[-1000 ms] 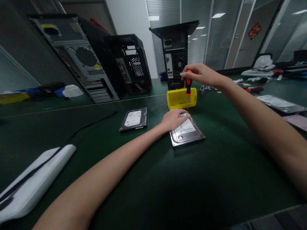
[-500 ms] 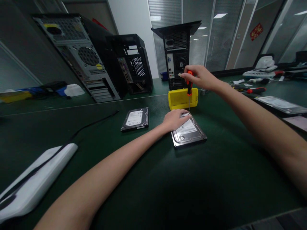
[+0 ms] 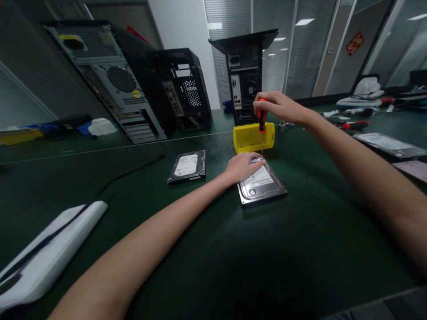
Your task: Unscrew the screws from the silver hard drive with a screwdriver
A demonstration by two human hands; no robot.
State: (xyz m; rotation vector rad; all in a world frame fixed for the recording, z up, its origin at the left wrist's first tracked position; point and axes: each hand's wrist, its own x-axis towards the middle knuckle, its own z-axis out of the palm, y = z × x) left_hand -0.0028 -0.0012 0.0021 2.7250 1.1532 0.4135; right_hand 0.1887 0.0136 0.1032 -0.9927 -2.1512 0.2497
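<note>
A silver hard drive with a white label lies label up on the green table. My left hand lies over its far left part, thumb across the label, gripping it at the edge; some fingertips are hidden. A red-and-black screwdriver is held upright in my right hand, fingers closed round the top of the handle. Its thin shaft points down to the drive's far edge; whether the tip sits in a screw is too small to tell. Just behind stands an open yellow plastic tray.
A second hard drive lies to the left. A white device with a black cable is at the near left. Computer cases stand along the back. On the right are another drive and a red-handled tool.
My right hand has turned slightly on the screwdriver handle, and its thumb now lies closer in. My left hand and the hard drive stay in place; the view has shifted very slightly.
</note>
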